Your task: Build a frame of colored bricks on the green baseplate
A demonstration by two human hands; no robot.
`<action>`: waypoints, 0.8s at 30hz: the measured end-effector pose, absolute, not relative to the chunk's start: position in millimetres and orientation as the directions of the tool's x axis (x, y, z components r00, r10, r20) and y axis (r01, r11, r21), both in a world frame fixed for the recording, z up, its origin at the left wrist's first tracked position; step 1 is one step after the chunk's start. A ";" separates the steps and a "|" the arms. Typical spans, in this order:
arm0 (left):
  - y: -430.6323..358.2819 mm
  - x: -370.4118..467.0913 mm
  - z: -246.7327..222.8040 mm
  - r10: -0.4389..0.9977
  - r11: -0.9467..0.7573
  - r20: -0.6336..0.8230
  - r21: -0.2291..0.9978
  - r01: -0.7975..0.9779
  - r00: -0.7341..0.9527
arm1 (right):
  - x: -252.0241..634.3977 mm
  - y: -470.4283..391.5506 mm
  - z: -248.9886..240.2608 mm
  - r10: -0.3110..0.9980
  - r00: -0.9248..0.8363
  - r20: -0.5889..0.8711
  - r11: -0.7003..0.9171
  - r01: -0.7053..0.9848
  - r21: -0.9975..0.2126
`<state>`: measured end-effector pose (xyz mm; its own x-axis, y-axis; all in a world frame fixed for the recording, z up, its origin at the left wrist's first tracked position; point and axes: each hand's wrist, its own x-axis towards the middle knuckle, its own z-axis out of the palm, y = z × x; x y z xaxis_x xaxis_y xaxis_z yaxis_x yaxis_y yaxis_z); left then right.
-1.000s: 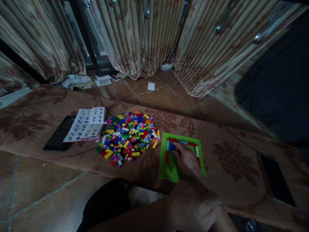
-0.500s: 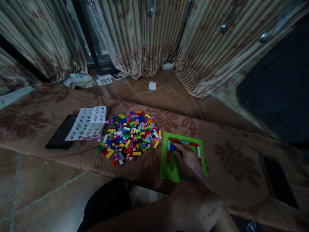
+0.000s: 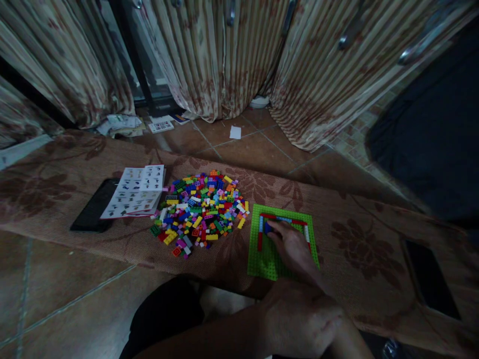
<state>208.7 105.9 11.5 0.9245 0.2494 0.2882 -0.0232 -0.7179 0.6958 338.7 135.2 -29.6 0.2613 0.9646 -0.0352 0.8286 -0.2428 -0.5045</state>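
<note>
My right hand (image 3: 293, 243) is over a green baseplate (image 3: 264, 267), its thumb and fingers closed on a blue brick (image 3: 267, 228) at the plate's upper left. That brick sits just inside a row of red, white and light blue bricks (image 3: 260, 242) along the left side. More red and light blue bricks (image 3: 284, 219) form the far row, and a white brick (image 3: 306, 232) with red beside it is on the right side, partly behind my hand. My left hand (image 3: 305, 319) lies across my right forearm near the bench edge; its fingers are hidden.
A heap of loose coloured bricks (image 3: 204, 209) spreads left of the baseplate. Beyond it lie an open instruction leaflet (image 3: 132, 192) and a dark phone or tablet (image 3: 92, 212). Another dark phone (image 3: 432, 279) is at far right on the patterned cloth (image 3: 348, 224). Curtains (image 3: 209, 60) hang behind.
</note>
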 end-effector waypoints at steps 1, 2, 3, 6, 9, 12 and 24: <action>106.0 208.9 11.2 0.252 -0.722 0.294 0.691 -0.023 0.922 | 337.9 135.6 -27.3 0.964 0.263 -0.047 -0.252 0.831 -0.496; 106.1 209.0 11.0 0.254 -0.727 0.303 0.686 -0.025 0.919 | 337.0 136.1 -24.9 0.962 0.266 -0.061 -0.262 0.836 -0.482; 106.1 209.0 10.9 0.257 -0.730 0.312 0.682 -0.028 0.914 | 336.0 136.6 -22.7 0.960 0.270 -0.075 -0.273 0.842 -0.466; 106.0 208.5 11.3 0.266 -0.727 0.328 0.685 -0.035 0.907 | 333.6 137.6 -18.4 0.955 0.276 -0.107 -0.295 0.854 -0.428; 105.5 208.0 11.7 0.263 -0.722 0.320 0.691 -0.034 0.910 | 332.5 137.7 -18.5 0.951 0.285 -0.119 -0.308 0.854 -0.419; 104.3 207.7 10.4 0.273 -0.714 0.307 0.700 -0.022 0.912 | 332.0 136.7 -22.3 0.952 0.285 -0.113 -0.305 0.858 -0.414; 104.9 211.3 6.5 0.294 -0.683 0.307 0.730 -0.025 0.905 | 339.1 121.7 -29.8 0.907 0.418 -0.049 -0.368 0.731 -0.575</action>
<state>211.3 104.9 6.5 0.9053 0.2937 0.3067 -0.0254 -0.6834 0.7296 339.1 121.7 -29.8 0.4181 0.9071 -0.0495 0.7309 -0.3682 -0.5747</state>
